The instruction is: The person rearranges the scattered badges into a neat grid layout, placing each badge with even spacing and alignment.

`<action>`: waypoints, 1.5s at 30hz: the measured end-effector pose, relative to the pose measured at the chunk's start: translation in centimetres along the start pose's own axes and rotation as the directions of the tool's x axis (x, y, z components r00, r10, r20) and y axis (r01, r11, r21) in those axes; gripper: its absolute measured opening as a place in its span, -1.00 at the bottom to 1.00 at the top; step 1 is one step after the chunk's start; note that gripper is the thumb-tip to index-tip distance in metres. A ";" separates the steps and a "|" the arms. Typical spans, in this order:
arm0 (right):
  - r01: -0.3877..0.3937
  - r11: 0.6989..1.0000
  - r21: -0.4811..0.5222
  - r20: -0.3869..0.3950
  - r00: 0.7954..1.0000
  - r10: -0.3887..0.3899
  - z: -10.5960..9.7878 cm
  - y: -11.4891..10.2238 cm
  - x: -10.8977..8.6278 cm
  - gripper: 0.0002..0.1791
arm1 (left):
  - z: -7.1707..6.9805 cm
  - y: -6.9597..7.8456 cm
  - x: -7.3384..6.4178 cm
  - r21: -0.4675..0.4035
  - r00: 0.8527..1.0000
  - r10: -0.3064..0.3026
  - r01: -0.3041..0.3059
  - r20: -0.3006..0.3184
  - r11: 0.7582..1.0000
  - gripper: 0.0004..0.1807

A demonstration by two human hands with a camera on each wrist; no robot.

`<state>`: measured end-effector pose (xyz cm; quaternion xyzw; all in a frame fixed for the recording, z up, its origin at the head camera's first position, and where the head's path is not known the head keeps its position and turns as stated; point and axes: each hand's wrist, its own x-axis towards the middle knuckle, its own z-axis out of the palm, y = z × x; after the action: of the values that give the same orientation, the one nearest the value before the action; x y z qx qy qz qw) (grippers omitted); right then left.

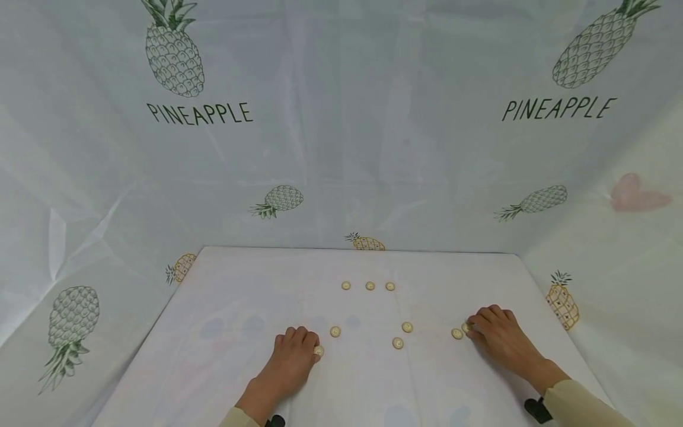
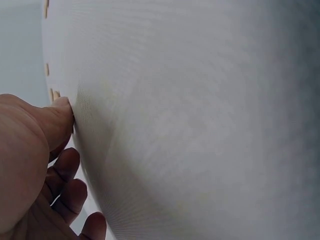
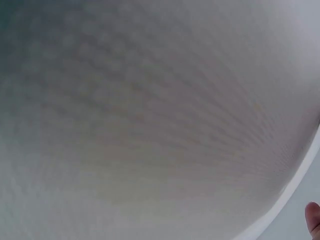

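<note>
In the head view my left hand (image 1: 293, 359) is low over the table, with its thumb and curled fingers pinching a round, pale yellow button (image 1: 318, 350). The left wrist view has its thumb (image 2: 59, 122) pressed down close to the white surface, the other fingers curled below. On the right side, my right hand (image 1: 501, 338) reaches inward and grips another button (image 1: 466, 327) by its edge at the fingertips. A second button (image 1: 457, 334) lies right beside that one. In the right wrist view only a fingertip (image 3: 313, 217) shows at the edge.
Three buttons (image 1: 370, 286) lie in a row toward the back of the white table (image 1: 240, 284). One button (image 1: 335, 331) is just beyond my left hand, and two more (image 1: 408, 327) lie between the hands. A pineapple-print sheet (image 1: 363, 148) hangs behind and at the sides.
</note>
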<state>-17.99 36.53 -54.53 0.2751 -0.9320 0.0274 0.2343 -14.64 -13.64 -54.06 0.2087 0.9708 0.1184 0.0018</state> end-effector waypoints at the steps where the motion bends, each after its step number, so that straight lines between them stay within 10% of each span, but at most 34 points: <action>1: 0.007 1.000 0.000 -0.006 1.000 -0.007 0.1 0.1 0.0 -0.70 | 0.0 0.0 0.0 0.001 1.000 -0.003 0.003 0.002 1.000 -0.75; 21: -0.035 0.999 0.006 -0.002 0.999 0.035 0.1 -0.1 0.2 -0.69 | 0.1 0.0 0.1 -0.001 1.000 0.003 -0.003 -0.008 1.000 -0.75; 34: -0.163 0.986 0.040 0.157 0.975 0.155 -0.4 -0.3 0.7 -0.78 | -0.2 0.3 -0.1 -0.009 1.000 -0.004 0.003 -0.010 1.000 -0.77; 45: -0.080 0.997 0.014 0.087 0.993 0.079 -0.6 0.1 0.5 -0.75 | -0.2 0.1 0.0 -0.038 1.000 0.005 -0.005 -0.008 0.999 -0.78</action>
<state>-18.15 36.46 -53.78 0.2407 -0.9512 0.0330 0.1900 -14.64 -13.59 -53.87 0.2108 0.9678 0.1379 0.0017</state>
